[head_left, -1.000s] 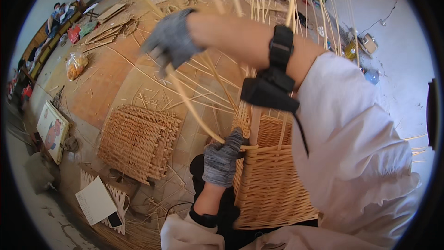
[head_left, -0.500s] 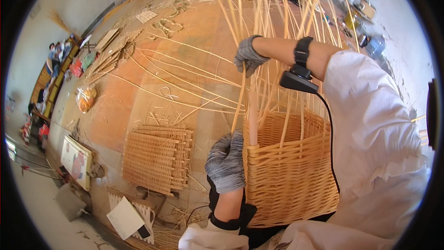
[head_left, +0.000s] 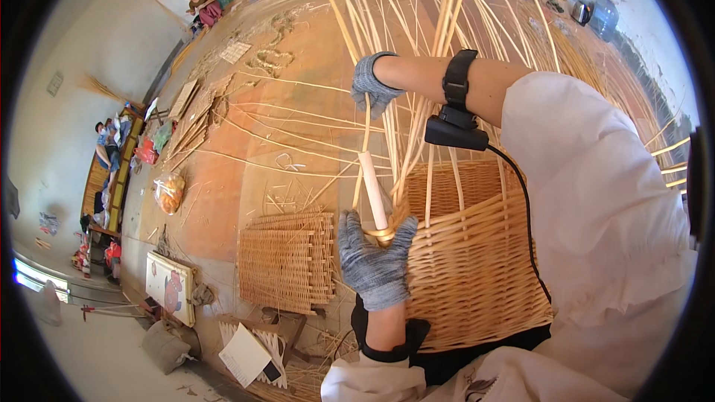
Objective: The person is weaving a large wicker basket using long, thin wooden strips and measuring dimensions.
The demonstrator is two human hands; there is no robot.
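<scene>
A half-woven wicker basket (head_left: 477, 268) stands before me, its long upright stakes (head_left: 447, 22) fanning up from the rim. A pale wooden rod (head_left: 372, 190) leans at its left corner, with a golden strand bent round its foot. My left hand (head_left: 376, 264), in a grey knitted glove, rests against that corner, thumb and fingers spread either side of the rod. Higher up, my right hand (head_left: 375, 85), gloved alike, is closed round a long wicker strand (head_left: 366, 130) that runs down toward the rod. The right fingertips are partly hidden.
Stacked woven panels (head_left: 287, 260) lie left of the basket, and loose strands (head_left: 298, 119) stretch across the floor. A bag of orange items (head_left: 170, 192) sits farther left. A black cable (head_left: 529, 223) hangs from my right wrist. Another person (head_left: 202, 7) sits far back.
My left hand has gone from closed on the strand to spread fingers at the rod's foot. The rod now leans left, and a bent strand shows round its foot. The view has shifted.
</scene>
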